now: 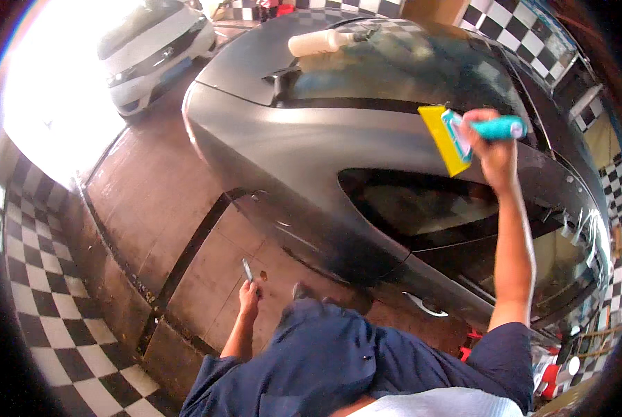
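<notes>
**Dark grey car [290, 156] curved away beneath your two tool-bearing hands**

Your right hand [493, 156] was clamped around the teal handle of a squeegee [444, 142], its yellow blade just left of your knuckles; whether the blade touched the car could not be told. Your left hand [250, 299], lower and well to the left, was closed on the near end of a slim tool [247, 267] that pointed away from you, over the brown floor [151, 167]. Good handling seemed to call for the blade's whole edge laid flat, light even pressure, overlapping strokes, and the slim tool kept clear of the paint. On the near side of your right hand sat the dark side window [418, 205]; beyond the hand spread the large glass [408, 76]. Farther to its left, a pale bottle [316, 44] lay on its side. Well past both hands stood a white car [147, 61].
</notes>
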Demonstrator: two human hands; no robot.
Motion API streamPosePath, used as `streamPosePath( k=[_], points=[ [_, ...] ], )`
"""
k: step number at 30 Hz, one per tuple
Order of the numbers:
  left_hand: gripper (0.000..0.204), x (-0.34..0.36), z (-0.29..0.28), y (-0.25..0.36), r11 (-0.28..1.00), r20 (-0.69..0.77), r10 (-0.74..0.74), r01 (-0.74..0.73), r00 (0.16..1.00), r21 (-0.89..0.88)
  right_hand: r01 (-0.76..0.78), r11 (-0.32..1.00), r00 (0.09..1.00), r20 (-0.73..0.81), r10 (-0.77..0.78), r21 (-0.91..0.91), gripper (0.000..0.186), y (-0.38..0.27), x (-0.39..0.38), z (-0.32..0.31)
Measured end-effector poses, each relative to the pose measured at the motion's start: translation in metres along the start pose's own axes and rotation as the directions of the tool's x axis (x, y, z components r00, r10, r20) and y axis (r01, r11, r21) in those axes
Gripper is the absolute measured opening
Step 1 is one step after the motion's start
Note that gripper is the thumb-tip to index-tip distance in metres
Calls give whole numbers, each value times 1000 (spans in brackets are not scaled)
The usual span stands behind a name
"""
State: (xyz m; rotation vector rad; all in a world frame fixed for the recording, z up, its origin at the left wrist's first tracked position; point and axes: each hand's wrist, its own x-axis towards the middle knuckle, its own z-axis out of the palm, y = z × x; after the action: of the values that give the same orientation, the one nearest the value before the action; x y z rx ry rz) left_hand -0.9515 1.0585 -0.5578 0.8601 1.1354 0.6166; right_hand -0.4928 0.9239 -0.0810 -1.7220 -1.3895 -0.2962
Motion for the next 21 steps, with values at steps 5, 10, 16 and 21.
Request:
streamPosePath(
  k=[5, 10, 16, 21],
  points=[
    [21, -29, 90, 69, 990, 208, 116, -96, 971, -104, -277, 909, 960, 50, 276, 311, 22, -19, -96, 43],
    [23, -90, 173, 153, 939, 460, 178, -10, 870, -345, -242, 777, 970, 172, 173, 581, 21, -19, -154, 99],
    [33, -138, 211, 207, 892, 605, 222, 91, 765, -442, -255, 806, 966, 168, 194, 535, 28, -51, -158, 147],
    [36, -135, 205, 225, 730, 657, 242, 312, 714, -608, 92, 973, 970, 200, -135, 211, 42, -67, -159, 179]
  ],
)
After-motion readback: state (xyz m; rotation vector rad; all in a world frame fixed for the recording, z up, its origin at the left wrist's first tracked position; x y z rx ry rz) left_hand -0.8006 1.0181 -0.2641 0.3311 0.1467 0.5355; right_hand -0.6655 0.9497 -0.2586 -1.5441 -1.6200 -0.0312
